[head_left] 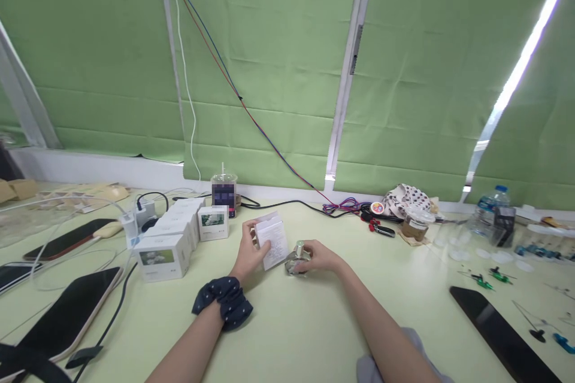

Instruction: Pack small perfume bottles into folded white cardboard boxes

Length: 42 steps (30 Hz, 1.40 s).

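Note:
My left hand is wrapped around a small white box with fine print on the side facing me. The box stands tilted just above or on the table; I cannot tell which. To its right, my right hand grips a small clear glass bottle with a pale green cap, much like a perfume bottle. Bottle and box are close together at the middle of the table. A dark dotted scrunchie circles my left wrist.
Left of my hands stand a row of white boxes and a single white box. Behind is a lidded cup. Phones and cables lie at left. Another phone, a food tub and a water bottle are at right.

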Available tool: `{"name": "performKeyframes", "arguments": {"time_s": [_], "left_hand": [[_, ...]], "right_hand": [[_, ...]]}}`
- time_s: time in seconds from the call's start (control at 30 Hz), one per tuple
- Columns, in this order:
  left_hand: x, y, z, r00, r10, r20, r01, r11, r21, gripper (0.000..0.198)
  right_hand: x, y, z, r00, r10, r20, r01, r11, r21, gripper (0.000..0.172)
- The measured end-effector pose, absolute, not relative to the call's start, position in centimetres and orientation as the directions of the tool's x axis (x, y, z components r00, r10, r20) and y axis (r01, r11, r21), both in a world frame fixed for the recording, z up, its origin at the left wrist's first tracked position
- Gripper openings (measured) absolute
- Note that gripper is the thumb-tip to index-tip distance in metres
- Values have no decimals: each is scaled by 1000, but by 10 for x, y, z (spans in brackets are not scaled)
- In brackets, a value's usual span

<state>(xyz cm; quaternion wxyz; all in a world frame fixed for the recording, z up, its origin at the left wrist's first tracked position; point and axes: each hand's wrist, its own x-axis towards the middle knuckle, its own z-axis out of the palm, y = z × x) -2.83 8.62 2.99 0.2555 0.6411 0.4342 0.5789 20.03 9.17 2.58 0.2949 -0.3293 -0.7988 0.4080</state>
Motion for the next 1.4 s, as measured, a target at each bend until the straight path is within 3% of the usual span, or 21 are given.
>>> {"name": "performKeyframes", "arguments": {"time_s": [0.3,0.5,0.77,0.9,1.03,1.13,1.27,1.4], "left_hand": [[-22,79,38,-82,800,594,490,-487,724,40],[-16,72,37,6,783,622,496,-542,679,42],[-13,66,37,158,865,477,247,-502,829,64],[-19,73,37,280,935,216,73,-245,967,64],[-25,79,30,397,918,24,20,-34,999,65],[-29,81,27,373,924,82,99,-127,987,65],[-31,82,31,351,905,238,273,-343,899,47],[-29,80,34,462,839,286,174,-402,899,49]], "right_hand": [[200,90,25,-600,774,202,317,462,-828,30],[199,88,25,-600,774,201,291,445,-847,29],[198,88,23,-596,773,217,274,450,-850,43],[197,83,28,-613,763,204,286,456,-843,42],[193,81,28,-603,769,213,281,454,-845,39],[191,83,24,-583,789,195,291,426,-857,32],[190,85,21,-550,821,152,316,374,-872,26],[190,85,20,-537,830,153,308,362,-880,26]]}}
